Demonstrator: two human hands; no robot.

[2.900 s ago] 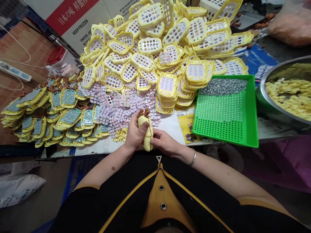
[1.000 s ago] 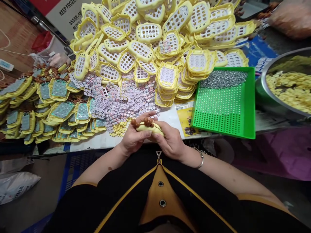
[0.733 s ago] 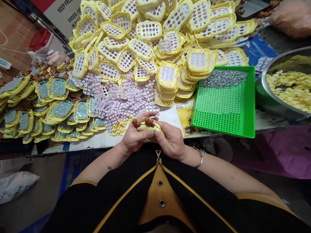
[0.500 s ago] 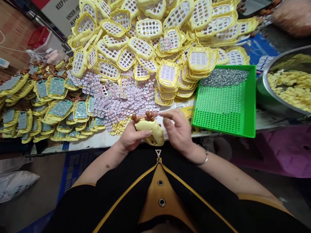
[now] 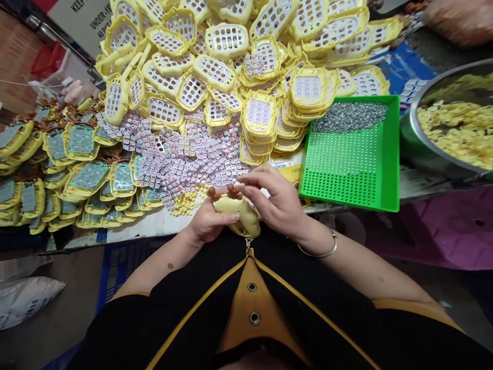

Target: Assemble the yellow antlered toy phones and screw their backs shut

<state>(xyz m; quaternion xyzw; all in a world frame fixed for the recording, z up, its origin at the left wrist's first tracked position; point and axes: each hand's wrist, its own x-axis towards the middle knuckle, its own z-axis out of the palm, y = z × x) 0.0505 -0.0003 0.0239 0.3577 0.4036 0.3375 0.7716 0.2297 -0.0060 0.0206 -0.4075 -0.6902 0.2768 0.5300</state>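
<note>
My left hand [image 5: 206, 223] is closed around a yellow plastic toy phone shell [image 5: 246, 221] with two brown antlers [image 5: 233, 191] on its top edge. The left thumb lies across the shell's face. My right hand [image 5: 275, 203] is held at the shell's right side, its fingers stretched toward the nearer antler. Whether those fingertips touch the antler is hard to see. Just beyond the hands lies a heap of small pale lilac key pieces [image 5: 192, 159], and in front of it a small pile of tiny yellow pieces [image 5: 188, 200].
Yellow shells with white hole grids [image 5: 227, 40] are heaped at the back. Shells with circuit boards [image 5: 88, 177] are stacked left. To the right, a green perforated tray [image 5: 346, 192] holds small metal parts [image 5: 348, 117], beside a metal bowl [image 5: 418, 97] of yellow parts.
My right hand has moved left and closer to the shell, its fingers now over the antler. My left hand keeps its hold on the shell. The view has shifted slightly.
</note>
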